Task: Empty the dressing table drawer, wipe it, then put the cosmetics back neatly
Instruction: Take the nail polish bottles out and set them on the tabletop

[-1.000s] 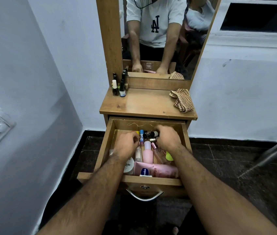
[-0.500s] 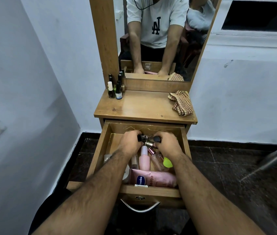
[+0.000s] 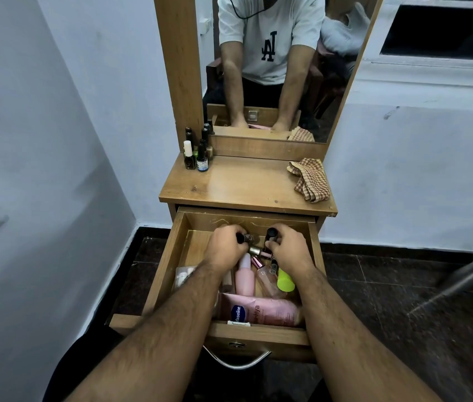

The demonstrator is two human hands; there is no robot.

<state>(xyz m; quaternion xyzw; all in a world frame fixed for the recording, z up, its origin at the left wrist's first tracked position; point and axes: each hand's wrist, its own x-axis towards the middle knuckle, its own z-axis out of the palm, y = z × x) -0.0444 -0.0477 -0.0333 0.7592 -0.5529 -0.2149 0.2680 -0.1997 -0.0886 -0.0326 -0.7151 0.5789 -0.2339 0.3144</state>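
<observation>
The wooden drawer [image 3: 168, 265] of the dressing table is pulled out. Both my hands are inside it near the back. My left hand [image 3: 226, 246] is closed around a small dark-capped bottle [image 3: 246, 238]. My right hand [image 3: 290, 249] grips another small bottle with a black cap [image 3: 271, 233]. Between the hands lies a gold-capped bottle [image 3: 255, 250]. Closer to me in the drawer lie a pink bottle [image 3: 245, 278], a clear pinkish bottle [image 3: 267, 281], a lime-green sponge [image 3: 285, 280] and a pink Vaseline tube [image 3: 261, 312].
On the tabletop [image 3: 244, 184], several small nail polish bottles [image 3: 196, 156] stand at the back left and a checked cloth [image 3: 310, 179] lies at the right. A mirror [image 3: 273, 62] rises behind. White walls close in on the left and right; the floor is dark tile.
My hands have drawn slightly apart, each holding a small bottle and raising it a little off the drawer floor. The view has tilted slightly.
</observation>
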